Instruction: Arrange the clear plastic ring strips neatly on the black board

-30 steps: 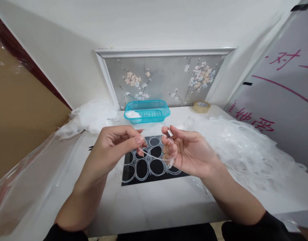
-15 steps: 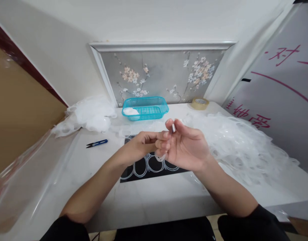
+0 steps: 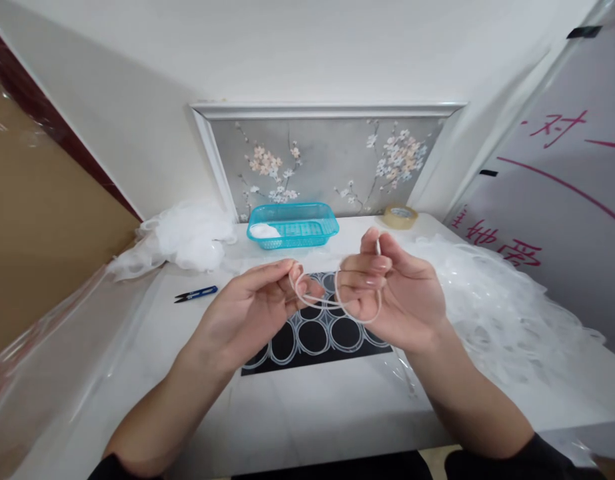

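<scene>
My left hand (image 3: 252,307) pinches a thin whitish plastic ring (image 3: 320,303) between thumb and forefinger. The ring's strands stretch across to my right hand (image 3: 412,290) and curve in front of its curled fingers. Between my right thumb and forefinger a small, pale, shiny piece (image 3: 378,247) sticks up, too small to identify. Both hands are raised over a black sheet (image 3: 267,367) patterned with rows of pale rings. Part of the sheet is hidden behind the hands.
A turquoise basket (image 3: 334,229) at the back holds something white (image 3: 264,231). Blue thread snips (image 3: 196,294) lie at left, below a heap of white translucent material (image 3: 182,237). A large pile of translucent rings (image 3: 502,320) covers the right side. A tape roll (image 3: 400,217) sits behind.
My hands have moved apart, the left one leftward and the right one rightward. The plastic ring, mostly hidden in my fingers before, now spans between them. The view has shifted slightly.
</scene>
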Demonstrator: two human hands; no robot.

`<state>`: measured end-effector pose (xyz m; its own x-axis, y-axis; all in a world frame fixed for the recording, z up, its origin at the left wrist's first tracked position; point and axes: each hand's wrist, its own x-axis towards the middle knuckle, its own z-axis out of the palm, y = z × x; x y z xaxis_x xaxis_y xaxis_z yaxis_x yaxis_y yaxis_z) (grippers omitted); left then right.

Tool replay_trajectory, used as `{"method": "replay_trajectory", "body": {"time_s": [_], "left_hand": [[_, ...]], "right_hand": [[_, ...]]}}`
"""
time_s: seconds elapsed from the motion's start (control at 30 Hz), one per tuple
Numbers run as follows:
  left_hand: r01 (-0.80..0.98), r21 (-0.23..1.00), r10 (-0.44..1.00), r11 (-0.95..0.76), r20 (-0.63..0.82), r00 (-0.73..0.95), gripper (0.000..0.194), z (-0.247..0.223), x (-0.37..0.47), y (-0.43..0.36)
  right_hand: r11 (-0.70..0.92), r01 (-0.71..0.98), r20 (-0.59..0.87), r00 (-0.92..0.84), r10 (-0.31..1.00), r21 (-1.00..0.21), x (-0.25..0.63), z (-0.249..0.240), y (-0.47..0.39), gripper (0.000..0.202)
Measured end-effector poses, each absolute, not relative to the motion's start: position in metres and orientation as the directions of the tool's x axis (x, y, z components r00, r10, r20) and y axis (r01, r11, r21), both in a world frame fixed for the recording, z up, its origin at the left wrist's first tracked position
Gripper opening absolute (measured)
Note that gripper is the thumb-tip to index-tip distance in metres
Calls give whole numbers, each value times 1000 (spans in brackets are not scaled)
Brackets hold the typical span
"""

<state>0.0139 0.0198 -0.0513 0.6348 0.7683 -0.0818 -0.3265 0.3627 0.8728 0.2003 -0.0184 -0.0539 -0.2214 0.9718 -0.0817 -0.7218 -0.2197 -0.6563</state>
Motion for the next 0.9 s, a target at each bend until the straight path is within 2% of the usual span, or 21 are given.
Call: {"method": "replay_trajectory", "body": {"time_s": [0.1,0.2,0.3,0.43,0.53,0.63,0.77,0.9], "left_hand": [[-360,857,761,368,-54,647,20,-56,17,21],[-345,891,784,295,-20,620,14,-64,23,22],[-281,917,761,282,-35,648,35,-72,30,24],[-251,928,776,276,-61,628,46,-77,32,35],[-267,890,728,369,-99,678,38,-78,28,45],[-254,849,616,463,-102,781,19,-81,25,53],[-196,916,526,349,-19,850,26,-90,24,65],[-239,943,551,232,75,831,17,-105,21,79]], "right_hand": [[-250,-758,-38,-286,958,-603,199,-57,-18,25],[-258,-770,-7,-313,950,-584,198,-60,-15,20],[-274,-716,-16,-346,938,-642,196,-63,-12,17],[-235,-654,15,-353,936,-719,198,-68,-4,8],[-186,-647,58,-337,940,-740,203,-75,8,9],[-238,-659,63,-399,915,-714,209,-83,21,10],[-272,-600,59,-473,879,-752,212,-92,34,15],[-302,-629,27,-457,889,-717,210,-102,43,17]]}}
